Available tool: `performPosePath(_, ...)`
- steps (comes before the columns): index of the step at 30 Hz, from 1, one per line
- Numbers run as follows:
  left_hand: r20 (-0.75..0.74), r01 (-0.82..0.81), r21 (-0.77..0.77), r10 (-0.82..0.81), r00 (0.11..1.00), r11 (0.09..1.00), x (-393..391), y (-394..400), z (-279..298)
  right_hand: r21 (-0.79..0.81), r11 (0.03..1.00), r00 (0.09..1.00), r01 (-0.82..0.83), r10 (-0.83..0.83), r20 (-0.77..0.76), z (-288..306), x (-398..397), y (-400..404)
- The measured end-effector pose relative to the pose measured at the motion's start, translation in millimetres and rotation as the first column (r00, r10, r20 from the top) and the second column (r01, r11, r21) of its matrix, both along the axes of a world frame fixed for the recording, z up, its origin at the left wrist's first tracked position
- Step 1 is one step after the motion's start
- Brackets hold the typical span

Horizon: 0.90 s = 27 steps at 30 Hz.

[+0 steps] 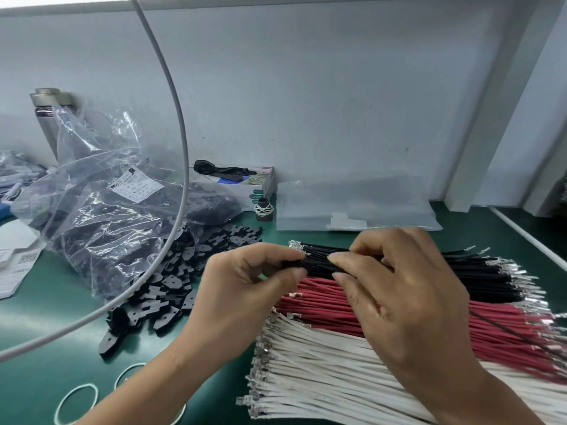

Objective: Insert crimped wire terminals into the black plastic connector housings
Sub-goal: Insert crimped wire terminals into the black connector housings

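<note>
My left hand (245, 283) pinches a small black connector housing (291, 265) between thumb and fingers above the table. My right hand (395, 289) pinches a black wire (319, 261) right beside the housing; its terminal end is hidden between the fingertips. Below the hands lie three fanned bundles of crimped wires: black wires (478, 274) at the back, red wires (322, 305) in the middle, white wires (306, 369) nearest me. A loose pile of black housings (181, 271) lies to the left on the green mat.
A clear plastic bag of black housings (101, 228) stands at the left. A white cable (171, 96) arcs across the view. A small box (245, 182), a small black spool (263, 208) and a flat clear bag (352, 207) sit by the wall. Rubber bands (76, 400) lie near the front edge.
</note>
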State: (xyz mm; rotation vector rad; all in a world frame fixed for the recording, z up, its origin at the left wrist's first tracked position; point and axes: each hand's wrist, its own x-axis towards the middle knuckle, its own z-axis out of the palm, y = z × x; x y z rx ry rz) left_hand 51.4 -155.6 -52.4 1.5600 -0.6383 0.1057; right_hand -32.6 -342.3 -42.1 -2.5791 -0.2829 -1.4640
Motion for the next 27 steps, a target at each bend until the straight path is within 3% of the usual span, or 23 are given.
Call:
performPosePath(2, -0.025, -0.047, -0.031, 0.046, 0.999, 0.998, 3.4, 3.1, 1.1, -0.053, 0.997, 0.996, -0.047, 0.043, -0.076, -4.6, -1.2, 0.7)
performPosePath(4, -0.062, -0.052, -0.035, 0.050, 0.997, 0.998, 4.9, 3.7, 0.2, -0.080, 0.996, 0.962, -0.033, 0.010, -0.273, -11.3, 0.2, 3.3)
performPosePath(6, -0.081, -0.042, -0.011, 0.041, 0.996, 0.999, 4.2, 2.1, -1.5, -0.041, 0.999, 0.905, 0.002, -0.019, -0.424, -14.7, 4.2, 6.0)
performPosePath(8, -0.082, -0.059, 0.000, 0.059, 0.995, 0.998, 4.6, 1.4, -2.2, 0.011, 1.000, 0.885, 0.022, -0.015, -0.466, -14.5, 6.9, 7.9)
performPosePath(17, -0.178, -0.068, -0.070, 0.055, 0.983, 0.995, 7.9, 7.0, 5.7, 0.219, 0.975, 0.898, 0.039, 0.062, -0.436, -12.1, 1.2, -3.6)
performPosePath(21, -0.264, 0.023, -0.136, -0.059, 0.963, 0.990, 6.5, 8.5, 10.3, 0.380, 0.922, 0.931, -0.077, 0.203, -0.304, -8.5, 0.5, -7.0)
performPosePath(27, -0.356, 0.171, -0.179, -0.225, 0.907, 0.969, 4.9, 9.2, 10.7, 0.367, 0.920, 0.946, -0.140, 0.234, -0.224, -5.7, -2.8, -1.7)
